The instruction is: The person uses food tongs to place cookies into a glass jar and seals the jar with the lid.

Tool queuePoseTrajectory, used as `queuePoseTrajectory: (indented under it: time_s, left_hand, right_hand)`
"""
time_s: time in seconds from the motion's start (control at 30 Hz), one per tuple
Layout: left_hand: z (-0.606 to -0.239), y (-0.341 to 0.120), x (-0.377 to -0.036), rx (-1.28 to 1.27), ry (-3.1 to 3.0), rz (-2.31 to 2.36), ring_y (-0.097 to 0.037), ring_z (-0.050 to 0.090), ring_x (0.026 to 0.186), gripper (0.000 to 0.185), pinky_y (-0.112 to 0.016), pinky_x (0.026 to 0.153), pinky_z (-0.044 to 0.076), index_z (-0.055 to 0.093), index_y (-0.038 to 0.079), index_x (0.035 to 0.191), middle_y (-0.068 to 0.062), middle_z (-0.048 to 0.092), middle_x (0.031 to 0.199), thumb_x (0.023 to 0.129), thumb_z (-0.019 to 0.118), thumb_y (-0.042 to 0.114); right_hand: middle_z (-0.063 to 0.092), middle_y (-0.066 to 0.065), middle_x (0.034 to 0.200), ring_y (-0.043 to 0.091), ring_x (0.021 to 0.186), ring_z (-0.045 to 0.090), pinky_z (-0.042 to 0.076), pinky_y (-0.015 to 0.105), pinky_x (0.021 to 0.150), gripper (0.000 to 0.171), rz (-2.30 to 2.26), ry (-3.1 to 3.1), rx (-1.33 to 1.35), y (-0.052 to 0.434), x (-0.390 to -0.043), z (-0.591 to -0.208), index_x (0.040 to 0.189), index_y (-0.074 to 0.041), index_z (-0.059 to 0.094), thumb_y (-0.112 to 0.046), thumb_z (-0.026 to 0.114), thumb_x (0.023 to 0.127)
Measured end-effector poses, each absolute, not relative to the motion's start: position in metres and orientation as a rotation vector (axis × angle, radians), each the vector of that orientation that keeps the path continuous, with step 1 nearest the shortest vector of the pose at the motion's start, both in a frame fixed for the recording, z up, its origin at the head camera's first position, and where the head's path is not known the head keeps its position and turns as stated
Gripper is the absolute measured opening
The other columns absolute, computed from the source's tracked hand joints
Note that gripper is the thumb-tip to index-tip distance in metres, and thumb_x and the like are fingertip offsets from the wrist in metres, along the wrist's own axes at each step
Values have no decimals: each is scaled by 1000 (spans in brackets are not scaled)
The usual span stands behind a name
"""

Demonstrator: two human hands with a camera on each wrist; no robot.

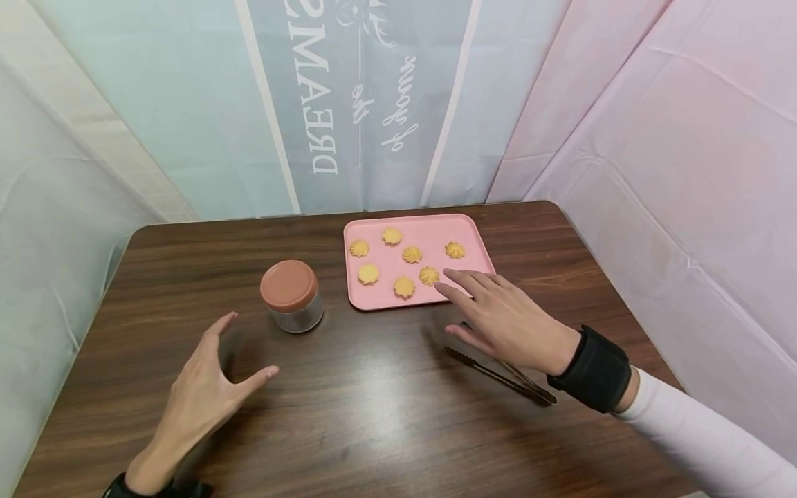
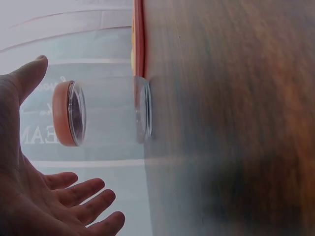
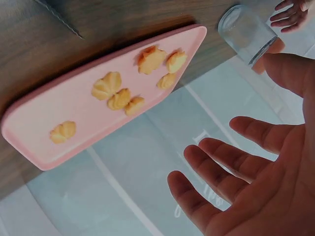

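Left hand, fingers spread, holds nothing, just short of the jar left of the pink tray. Jar looks rigid, smooth, probably slippery (glass?); grip its wall below the lid. Right hand, fingers apart, over the tray edge near 7 cookies.

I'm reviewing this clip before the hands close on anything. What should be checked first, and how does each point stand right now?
1. Jar upright with its lid on: ok.
2. Left hand free and open beside the jar, not touching it: ok.
3. Right hand free, fingers straight over the near edge of the pink tray: ok.
4. Seven cookies lie apart on the tray, none stacked: ok.
5. Tongs on the table, partly under the right hand, not held: ok.
6. Jar empty inside: cannot tell for sure; the left wrist view shows nothing in it.
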State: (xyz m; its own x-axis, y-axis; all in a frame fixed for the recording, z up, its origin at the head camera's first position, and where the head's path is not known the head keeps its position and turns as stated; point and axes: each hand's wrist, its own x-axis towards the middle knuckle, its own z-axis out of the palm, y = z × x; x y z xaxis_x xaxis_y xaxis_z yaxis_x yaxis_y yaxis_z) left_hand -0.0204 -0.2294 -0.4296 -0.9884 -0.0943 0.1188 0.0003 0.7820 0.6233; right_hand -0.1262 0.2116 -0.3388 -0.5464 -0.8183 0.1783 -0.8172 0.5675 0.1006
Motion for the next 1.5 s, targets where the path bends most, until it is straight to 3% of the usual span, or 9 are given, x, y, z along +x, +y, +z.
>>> queuePoseTrajectory:
  time_s: [0.3, 0.63, 0.87, 1.5]
  left_hand:
    - [-430, -224, -29, 46, -2816, -1029, -52, 48, 139, 111, -77, 88, 43, 29, 8, 164, -24, 46, 159, 81, 90, 50]
    - [-435, -222, -36, 13, -2760, -1122, -49, 45, 142, 115, -71, 101, 40, 28, 5, 163, -22, 44, 161, 78, 94, 44]
    - [-440, -219, -41, 25, -2748, -1182, -51, 43, 142, 119, -70, 105, 37, 24, 2, 164, -26, 42, 161, 77, 95, 42]
    - [-439, -214, -56, -19, -2714, -1210, -49, 44, 142, 122, -69, 107, 38, 25, -1, 163, -29, 42, 160, 73, 97, 39]
  right_hand:
    - [56, 18, 149, 36, 129, 60, 52, 54, 103, 65, -76, -2543, 1441, 192, -134, -325, 149, -5, 50, -37, 76, 98]
    - [57, 19, 149, 35, 133, 58, 51, 52, 106, 63, -176, -2539, 1470, 173, -135, -316, 150, -7, 54, -41, 72, 100]
    - [54, 18, 153, 36, 131, 60, 47, 54, 111, 63, -208, -2552, 1488, 164, -139, -312, 150, -9, 54, -42, 72, 100]
    - [54, 17, 154, 34, 136, 56, 52, 56, 102, 63, -237, -2587, 1560, 128, -153, -309, 153, -9, 50, -43, 67, 103]
